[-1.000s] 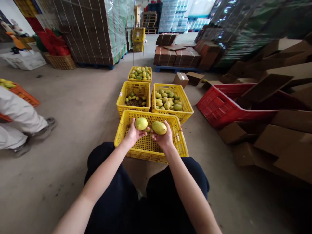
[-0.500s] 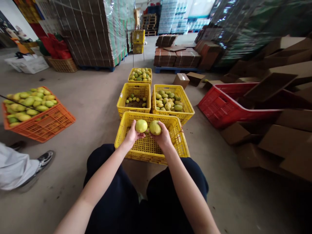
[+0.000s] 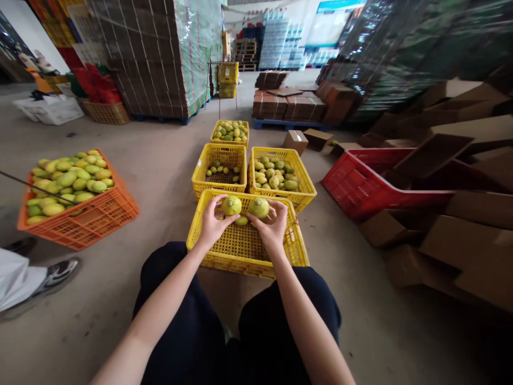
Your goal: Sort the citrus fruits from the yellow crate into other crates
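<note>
My left hand (image 3: 213,221) has its fingers wrapped around a yellow-green lemon (image 3: 231,205), with the stem end facing up. A second lemon (image 3: 258,207) is gripped in my right hand (image 3: 271,222), thumb in front and fingers behind. Both fruits are held side by side, a small gap apart, over the near yellow crate (image 3: 248,266). Another lemon (image 3: 241,220) shows low between my hands, partly hidden by them. The perforated floor of that crate is visible below.
Behind stand a yellow crate (image 3: 219,186) with several lemons, a fuller one (image 3: 306,198) and another (image 3: 230,142). Left is a heaped orange crate (image 3: 96,216) beside a person's shoe (image 3: 60,275). A red crate (image 3: 356,187) and cardboard boxes (image 3: 452,235) lie right.
Both lemons have been turned in my fingers, so their stem ends now show. My hands have moved slightly apart, and the view has tilted up and shifted left a little.
</note>
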Motion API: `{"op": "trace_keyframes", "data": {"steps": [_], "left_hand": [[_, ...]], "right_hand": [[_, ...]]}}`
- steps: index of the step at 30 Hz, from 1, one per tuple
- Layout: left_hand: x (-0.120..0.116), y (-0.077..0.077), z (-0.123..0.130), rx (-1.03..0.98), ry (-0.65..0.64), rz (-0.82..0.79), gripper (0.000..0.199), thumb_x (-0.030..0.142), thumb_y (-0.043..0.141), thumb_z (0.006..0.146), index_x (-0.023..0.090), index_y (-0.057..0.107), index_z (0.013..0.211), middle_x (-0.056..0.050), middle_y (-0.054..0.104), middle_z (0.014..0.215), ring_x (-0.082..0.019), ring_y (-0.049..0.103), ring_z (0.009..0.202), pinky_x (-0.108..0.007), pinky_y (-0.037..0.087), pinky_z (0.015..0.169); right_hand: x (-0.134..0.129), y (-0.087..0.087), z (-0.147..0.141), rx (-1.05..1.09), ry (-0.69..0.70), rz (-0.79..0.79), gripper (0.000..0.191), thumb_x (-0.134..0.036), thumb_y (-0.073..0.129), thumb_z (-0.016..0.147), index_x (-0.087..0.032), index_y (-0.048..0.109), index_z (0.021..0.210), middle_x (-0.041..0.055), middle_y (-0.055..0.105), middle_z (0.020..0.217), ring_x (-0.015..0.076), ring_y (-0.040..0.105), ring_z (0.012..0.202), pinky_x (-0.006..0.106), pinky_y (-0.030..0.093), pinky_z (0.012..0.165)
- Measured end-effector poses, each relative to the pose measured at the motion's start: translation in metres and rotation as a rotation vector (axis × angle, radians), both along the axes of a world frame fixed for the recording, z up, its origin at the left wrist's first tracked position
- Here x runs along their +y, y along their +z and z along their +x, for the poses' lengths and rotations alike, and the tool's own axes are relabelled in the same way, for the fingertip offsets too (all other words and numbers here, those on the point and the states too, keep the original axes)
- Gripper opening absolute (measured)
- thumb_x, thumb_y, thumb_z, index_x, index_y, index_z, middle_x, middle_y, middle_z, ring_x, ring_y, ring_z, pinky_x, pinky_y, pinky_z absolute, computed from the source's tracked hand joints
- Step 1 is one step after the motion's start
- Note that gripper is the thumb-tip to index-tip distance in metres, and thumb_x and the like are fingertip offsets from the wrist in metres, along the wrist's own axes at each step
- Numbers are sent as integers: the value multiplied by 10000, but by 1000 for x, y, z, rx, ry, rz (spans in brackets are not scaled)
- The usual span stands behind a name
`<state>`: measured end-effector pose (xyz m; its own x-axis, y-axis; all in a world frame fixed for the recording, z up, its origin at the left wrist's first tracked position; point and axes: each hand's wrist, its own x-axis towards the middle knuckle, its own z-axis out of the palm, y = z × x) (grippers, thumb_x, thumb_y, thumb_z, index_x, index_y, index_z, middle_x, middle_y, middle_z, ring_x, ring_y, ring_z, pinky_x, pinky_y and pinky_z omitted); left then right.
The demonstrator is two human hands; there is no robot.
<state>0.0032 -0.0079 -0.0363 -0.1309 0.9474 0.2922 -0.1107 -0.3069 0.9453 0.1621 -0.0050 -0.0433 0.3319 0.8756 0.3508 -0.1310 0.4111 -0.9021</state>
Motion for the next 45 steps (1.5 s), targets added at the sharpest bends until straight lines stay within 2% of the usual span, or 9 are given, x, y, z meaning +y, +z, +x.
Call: {"op": "trace_keyframes", "data": {"steps": [7,11,18,23,26,31,36,40,45], "left_hand": [[2,9,-5,-335,-225,-170,549,179,883,565,196,687,1078,-62,678,1125,-217,635,1053,-328,520,939],[1,8,-10,-603,-366,-330,436,184,816,678,151,643,1077,-80,688,1070,-238,674,993,-380,568,882],[1,11,-11,-832,-398,-449,281,196,639,845,99,611,1107,-150,685,1106,-295,651,1107,-396,574,913],[3,13,-6,-769,-382,-466,336,249,729,802,106,625,1088,-108,710,988,-241,706,959,-279,597,784],[2,12,-5,-718,-408,-462,426,244,797,738,127,630,1111,-84,710,963,-231,706,952,-283,586,811],[0,11,-4,-672,-447,-404,517,351,871,636,123,655,1047,-111,716,997,-284,667,1057,-343,568,881],[0,10,-5,-670,-447,-406,417,326,815,705,127,658,1036,-133,709,1063,-295,621,1143,-344,564,882],[3,7,-6,-715,-423,-460,303,281,732,797,128,647,1044,-127,699,1079,-292,626,1136,-398,561,933],[4,10,-4,-816,-425,-516,263,274,631,871,125,636,1087,-148,678,1140,-310,616,1169,-418,558,949]], "right_hand": [[-1,11,13,285,278,-134,470,-180,840,561,-259,657,987,-15,708,963,154,664,847,263,556,734],[-1,16,21,418,451,-248,388,-242,786,639,-264,660,1005,-12,723,939,165,687,738,277,573,598],[4,11,16,545,580,-380,293,-337,714,699,-224,622,953,29,726,839,218,696,666,324,573,504],[3,5,5,486,587,-423,258,-356,736,722,-187,638,891,24,691,697,167,637,546,248,501,416],[2,4,1,537,600,-463,278,-409,750,706,-187,643,835,20,682,656,159,607,494,236,443,364],[4,5,0,674,513,-461,294,-474,713,759,-211,665,879,29,731,770,219,703,743,313,570,586],[5,7,1,679,514,-420,282,-460,744,744,-247,657,907,-6,741,859,227,699,835,359,598,697],[8,4,-1,663,467,-426,263,-489,690,790,-247,633,876,1,723,812,205,680,727,326,577,580],[9,-3,2,603,532,-489,517,-715,477,826,-218,608,881,31,670,631,156,567,436,251,403,342]]}}
